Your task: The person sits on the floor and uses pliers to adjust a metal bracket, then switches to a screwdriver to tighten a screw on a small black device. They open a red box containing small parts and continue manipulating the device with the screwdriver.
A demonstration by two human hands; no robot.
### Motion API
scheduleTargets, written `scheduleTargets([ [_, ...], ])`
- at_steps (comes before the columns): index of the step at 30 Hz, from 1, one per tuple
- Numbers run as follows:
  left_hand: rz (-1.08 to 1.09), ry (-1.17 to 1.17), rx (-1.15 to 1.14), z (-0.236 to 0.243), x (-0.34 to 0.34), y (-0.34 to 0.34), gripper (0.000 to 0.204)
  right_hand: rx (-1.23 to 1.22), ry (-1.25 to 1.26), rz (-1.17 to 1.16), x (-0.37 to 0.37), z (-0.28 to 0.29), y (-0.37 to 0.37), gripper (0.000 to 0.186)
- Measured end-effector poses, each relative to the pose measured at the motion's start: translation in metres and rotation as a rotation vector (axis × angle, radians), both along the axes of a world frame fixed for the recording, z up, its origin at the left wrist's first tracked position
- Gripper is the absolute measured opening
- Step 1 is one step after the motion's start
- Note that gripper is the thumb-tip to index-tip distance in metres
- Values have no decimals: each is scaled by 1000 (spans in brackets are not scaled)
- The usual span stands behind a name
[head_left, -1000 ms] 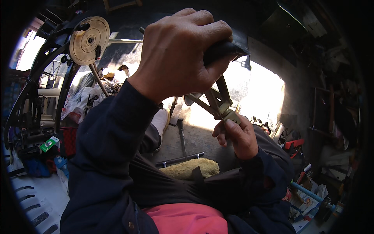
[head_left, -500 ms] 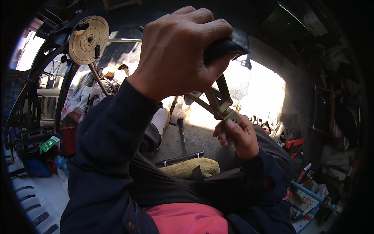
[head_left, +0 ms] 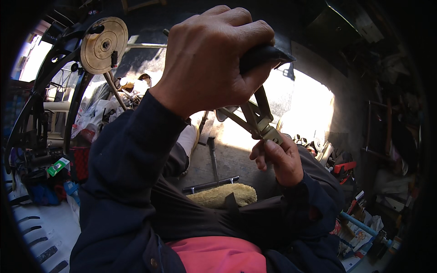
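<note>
Tight squeeze up top, gap lower down
Left hand [head_left: 214, 54] blocks twelve o'clock; open floor [head_left: 232, 157] between both forearms, paint roller [head_left: 223, 194] lying at six.

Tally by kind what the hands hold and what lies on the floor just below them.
Hand tool with black grips and metal arms, gripped by left hand, right hand at its jaw end: 1
Yellow paint roller: 1
Metal rod: 1
Total: 3

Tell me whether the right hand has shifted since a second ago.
No. The right hand stays just above the yellow paint roller, pinching the metal tool.
</note>
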State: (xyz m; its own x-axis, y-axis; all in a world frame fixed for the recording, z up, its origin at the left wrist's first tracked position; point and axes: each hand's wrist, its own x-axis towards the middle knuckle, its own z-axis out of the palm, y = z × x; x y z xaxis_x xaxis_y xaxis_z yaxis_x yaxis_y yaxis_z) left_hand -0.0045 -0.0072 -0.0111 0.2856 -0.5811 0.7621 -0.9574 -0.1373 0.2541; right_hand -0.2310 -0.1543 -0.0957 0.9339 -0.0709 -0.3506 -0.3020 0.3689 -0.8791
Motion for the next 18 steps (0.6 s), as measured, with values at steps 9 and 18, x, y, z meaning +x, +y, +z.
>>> scheduleTargets([
  [9, -18, -17, -24, 2, 3, -2, 21, -18, -9, 10, 0, 2, 0, 43],
  [18, -46, 14, -89, 5, -4, -3, 18, -21, -7, 10, -1, 2, 0, 45],
])
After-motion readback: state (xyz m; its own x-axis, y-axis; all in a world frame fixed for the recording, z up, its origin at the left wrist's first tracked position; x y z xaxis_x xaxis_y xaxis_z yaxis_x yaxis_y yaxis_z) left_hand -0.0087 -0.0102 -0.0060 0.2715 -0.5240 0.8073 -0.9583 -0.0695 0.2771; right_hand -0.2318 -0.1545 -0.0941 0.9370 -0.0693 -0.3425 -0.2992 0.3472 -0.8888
